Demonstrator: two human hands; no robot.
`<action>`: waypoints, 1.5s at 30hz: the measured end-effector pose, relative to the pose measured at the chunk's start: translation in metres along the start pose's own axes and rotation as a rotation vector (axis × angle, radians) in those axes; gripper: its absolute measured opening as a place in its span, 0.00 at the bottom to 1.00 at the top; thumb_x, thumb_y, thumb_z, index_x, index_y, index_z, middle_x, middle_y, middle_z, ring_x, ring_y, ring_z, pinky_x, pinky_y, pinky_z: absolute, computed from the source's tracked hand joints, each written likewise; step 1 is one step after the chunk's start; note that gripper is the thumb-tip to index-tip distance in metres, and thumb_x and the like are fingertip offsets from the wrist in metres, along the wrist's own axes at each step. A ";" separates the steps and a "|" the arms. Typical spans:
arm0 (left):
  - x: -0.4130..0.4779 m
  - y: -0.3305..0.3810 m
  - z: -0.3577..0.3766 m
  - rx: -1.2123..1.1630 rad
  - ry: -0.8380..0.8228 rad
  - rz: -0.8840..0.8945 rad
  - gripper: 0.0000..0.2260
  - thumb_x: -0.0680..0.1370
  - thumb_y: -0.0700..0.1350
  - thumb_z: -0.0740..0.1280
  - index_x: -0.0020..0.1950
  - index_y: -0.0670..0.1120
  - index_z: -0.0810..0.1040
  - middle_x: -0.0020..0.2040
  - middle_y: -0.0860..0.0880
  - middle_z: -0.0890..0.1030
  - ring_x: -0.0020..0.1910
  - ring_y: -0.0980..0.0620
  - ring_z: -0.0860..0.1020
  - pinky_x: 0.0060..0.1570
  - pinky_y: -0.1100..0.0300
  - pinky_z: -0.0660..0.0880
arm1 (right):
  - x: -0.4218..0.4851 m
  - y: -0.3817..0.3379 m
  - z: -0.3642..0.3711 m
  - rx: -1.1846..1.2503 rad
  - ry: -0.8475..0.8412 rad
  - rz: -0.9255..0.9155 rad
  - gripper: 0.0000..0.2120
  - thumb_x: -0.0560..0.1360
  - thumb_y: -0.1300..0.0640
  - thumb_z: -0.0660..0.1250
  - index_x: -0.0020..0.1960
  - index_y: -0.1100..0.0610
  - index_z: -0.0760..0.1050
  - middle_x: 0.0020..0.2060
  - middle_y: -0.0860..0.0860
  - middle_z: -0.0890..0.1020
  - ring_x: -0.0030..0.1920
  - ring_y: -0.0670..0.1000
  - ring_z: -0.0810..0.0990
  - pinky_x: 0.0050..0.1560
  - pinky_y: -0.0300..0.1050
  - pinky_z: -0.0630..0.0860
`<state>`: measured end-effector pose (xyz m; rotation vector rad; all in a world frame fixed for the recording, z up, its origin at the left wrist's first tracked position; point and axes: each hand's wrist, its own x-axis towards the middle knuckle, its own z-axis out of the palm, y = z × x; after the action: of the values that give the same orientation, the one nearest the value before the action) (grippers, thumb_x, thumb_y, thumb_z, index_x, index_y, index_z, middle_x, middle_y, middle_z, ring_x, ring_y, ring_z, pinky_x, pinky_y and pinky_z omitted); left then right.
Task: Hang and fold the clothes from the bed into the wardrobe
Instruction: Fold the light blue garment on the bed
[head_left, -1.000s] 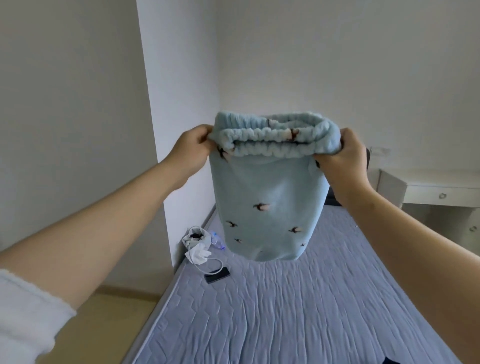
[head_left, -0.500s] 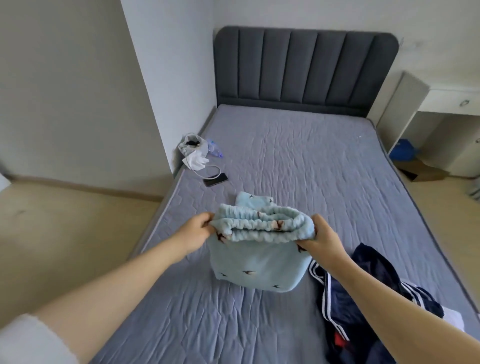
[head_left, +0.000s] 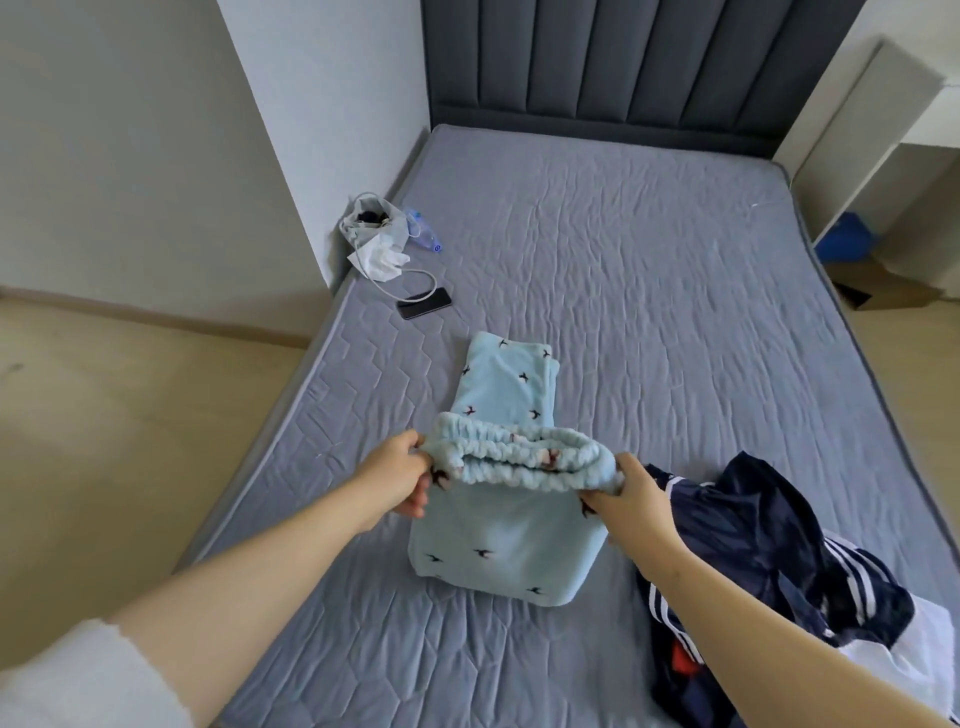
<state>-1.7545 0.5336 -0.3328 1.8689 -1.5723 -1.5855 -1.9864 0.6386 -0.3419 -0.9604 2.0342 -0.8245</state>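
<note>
Grey quilted bed (head_left: 649, 291) underneath; left hand (head_left: 395, 480) and right hand (head_left: 631, 499) pinch the fleece trousers (head_left: 506, 519) by the elastic waistband, which look soft, light, floppy

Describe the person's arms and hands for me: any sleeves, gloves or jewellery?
Both the left hand and the right hand are bare: no gloves, and no rings or watch that I can make out. The left forearm is uncovered up to a white, fuzzy-edged sleeve near the elbow. The right forearm is bare to the frame's edge; no sleeve shows there.
</note>
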 end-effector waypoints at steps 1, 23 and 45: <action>0.013 0.010 0.002 -0.036 0.000 -0.014 0.08 0.80 0.38 0.55 0.56 0.48 0.69 0.30 0.46 0.75 0.21 0.53 0.75 0.22 0.61 0.75 | 0.016 -0.006 0.003 0.064 0.016 0.039 0.06 0.72 0.60 0.66 0.43 0.55 0.69 0.33 0.51 0.79 0.31 0.48 0.75 0.24 0.40 0.73; 0.207 -0.141 0.113 1.066 -0.340 0.302 0.37 0.75 0.54 0.65 0.77 0.48 0.46 0.77 0.51 0.46 0.76 0.52 0.47 0.70 0.54 0.58 | 0.149 0.149 0.167 -0.690 -0.449 -0.143 0.32 0.76 0.54 0.59 0.76 0.50 0.48 0.75 0.46 0.53 0.75 0.51 0.49 0.71 0.50 0.54; 0.200 -0.237 0.162 1.219 -0.070 0.262 0.14 0.76 0.33 0.58 0.59 0.43 0.74 0.53 0.44 0.78 0.51 0.42 0.78 0.41 0.53 0.71 | 0.160 0.219 0.203 -1.040 -0.271 -0.340 0.11 0.72 0.67 0.59 0.51 0.55 0.72 0.47 0.53 0.80 0.50 0.56 0.76 0.47 0.46 0.59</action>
<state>-1.7852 0.5362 -0.6815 1.8379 -3.0403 -0.5140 -1.9721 0.5719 -0.6741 -1.8815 2.0398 0.3071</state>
